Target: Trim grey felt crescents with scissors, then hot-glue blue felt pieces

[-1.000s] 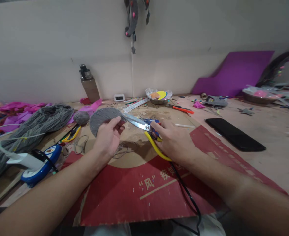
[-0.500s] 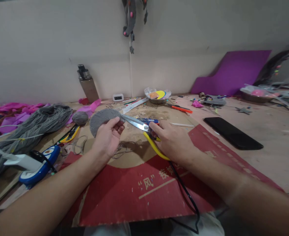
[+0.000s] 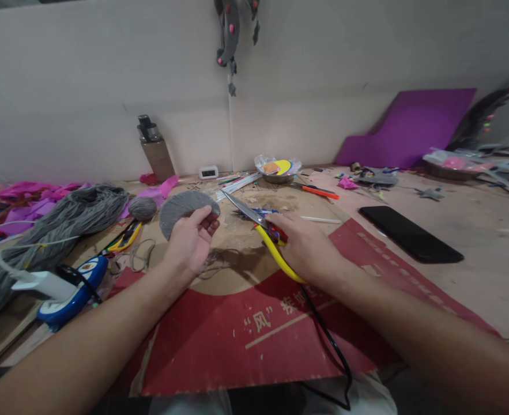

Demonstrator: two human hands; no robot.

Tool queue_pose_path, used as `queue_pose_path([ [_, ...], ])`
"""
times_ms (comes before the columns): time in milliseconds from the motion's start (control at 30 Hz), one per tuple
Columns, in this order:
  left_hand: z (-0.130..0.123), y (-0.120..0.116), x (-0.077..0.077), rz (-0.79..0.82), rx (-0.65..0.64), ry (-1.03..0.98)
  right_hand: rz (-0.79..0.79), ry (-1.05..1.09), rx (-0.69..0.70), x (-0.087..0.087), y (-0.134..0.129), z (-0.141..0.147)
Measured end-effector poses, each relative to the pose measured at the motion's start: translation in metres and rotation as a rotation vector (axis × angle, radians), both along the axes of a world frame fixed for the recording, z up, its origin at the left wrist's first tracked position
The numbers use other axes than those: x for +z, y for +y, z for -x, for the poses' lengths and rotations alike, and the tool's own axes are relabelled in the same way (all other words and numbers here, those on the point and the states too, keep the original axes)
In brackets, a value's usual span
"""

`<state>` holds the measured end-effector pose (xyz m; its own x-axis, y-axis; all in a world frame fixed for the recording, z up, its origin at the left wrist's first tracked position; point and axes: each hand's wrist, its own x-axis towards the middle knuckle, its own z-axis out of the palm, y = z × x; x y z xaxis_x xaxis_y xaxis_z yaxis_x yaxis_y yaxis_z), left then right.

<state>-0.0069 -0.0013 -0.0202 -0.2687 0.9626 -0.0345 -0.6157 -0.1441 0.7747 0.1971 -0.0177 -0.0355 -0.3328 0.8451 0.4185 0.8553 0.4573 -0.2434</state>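
My left hand (image 3: 196,233) pinches the right edge of a grey yarn-wrapped piece (image 3: 180,208) with a rounded outline; my fingers cover part of its lower side. Around the yellow handles of a pair of scissors (image 3: 275,245) my right hand (image 3: 304,242) is closed. The blades point up and left, apart from the grey piece. Below my left hand, loose grey yarn strands (image 3: 215,266) lie on the cardboard (image 3: 202,346). Partly hidden behind the scissors is a small blue object (image 3: 260,213) that I cannot make out.
On the left lie a grey yarn hank (image 3: 85,213), a yarn ball (image 3: 142,208), yellow-handled cutters (image 3: 127,237) and a white plug on a blue power strip (image 3: 72,288). A black phone (image 3: 410,233) rests at right. White sticks (image 3: 241,184) and a bowl (image 3: 279,176) stand at the back.
The scissors' blades have come away from the edge of the grey piece, and my right hand has shifted slightly. My left hand keeps its hold in nearly the same place.
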Motion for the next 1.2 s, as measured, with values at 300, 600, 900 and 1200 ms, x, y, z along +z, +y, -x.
queue_pose_path([
  [300, -0.0017, -0.0019, 0.0034, 0.046, -0.069, -0.064, 0.019, 0.028, 0.007, -0.0028, 0.0023, 0.0023],
  [600, -0.0026, -0.0053, 0.0040, 0.008, -0.130, -0.036, -0.023, -0.128, -0.063, 0.0034, -0.0032, 0.0026],
  [900, -0.0024, -0.0067, 0.0033, -0.040, -0.130, -0.039, -0.049, -0.160, -0.053, 0.0009, -0.0049, 0.0025],
  [1200, -0.0017, -0.0047, 0.0022, -0.027, -0.122, -0.058, -0.067, -0.176, -0.048, -0.0009, -0.0045, 0.0020],
])
